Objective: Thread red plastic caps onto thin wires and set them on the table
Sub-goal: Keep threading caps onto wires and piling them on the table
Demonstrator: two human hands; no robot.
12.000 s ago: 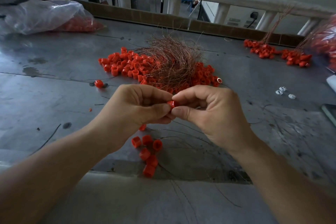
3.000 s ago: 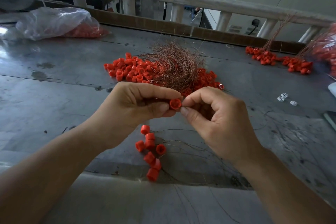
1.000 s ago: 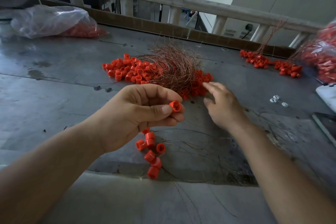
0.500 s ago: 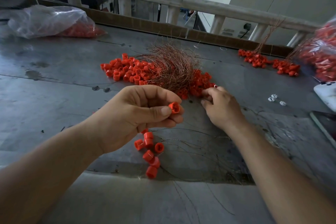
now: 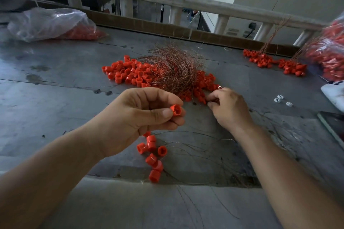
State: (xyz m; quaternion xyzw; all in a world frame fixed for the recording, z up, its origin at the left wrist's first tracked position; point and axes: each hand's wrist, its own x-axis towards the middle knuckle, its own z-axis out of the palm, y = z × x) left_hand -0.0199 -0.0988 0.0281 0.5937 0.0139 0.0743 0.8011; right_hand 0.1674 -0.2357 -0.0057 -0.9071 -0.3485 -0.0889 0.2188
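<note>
Since the next move is all about getting a wire end into the cap in my left hand, here's the layout, big stuff first. The grey metal table (image 5: 55, 109) has the main pile of loose red caps (image 5: 130, 74) about mid-table, a bit toward the far edge. A copper wire tangle (image 5: 175, 69) sits on top of it, and a couple of finished bunches (image 5: 260, 59) lie near the far right corner. My right hand (image 5: 230, 111) is the one nearer the pile, fingers curled down at its near right edge and touching the caps there. I honestly can't tell if it's got a wire or a cap pinched, or nothing at all. My left hand (image 5: 134, 119) is up off the table, closer to me and just left of the right one, with a gap between them. Below it a short string of threaded caps (image 5: 151, 152) trails toward the near edge, looks like they're on the wire I'm working. The bit that matters is the single cap (image 5: 176, 110) pinched between left thumb and forefinger. Its open mouth is turned right, toward my right hand, so its axis runs roughly left to right along the table. My guess is whatever the right hand brings has to come in from the right, straight along that axis.
</note>
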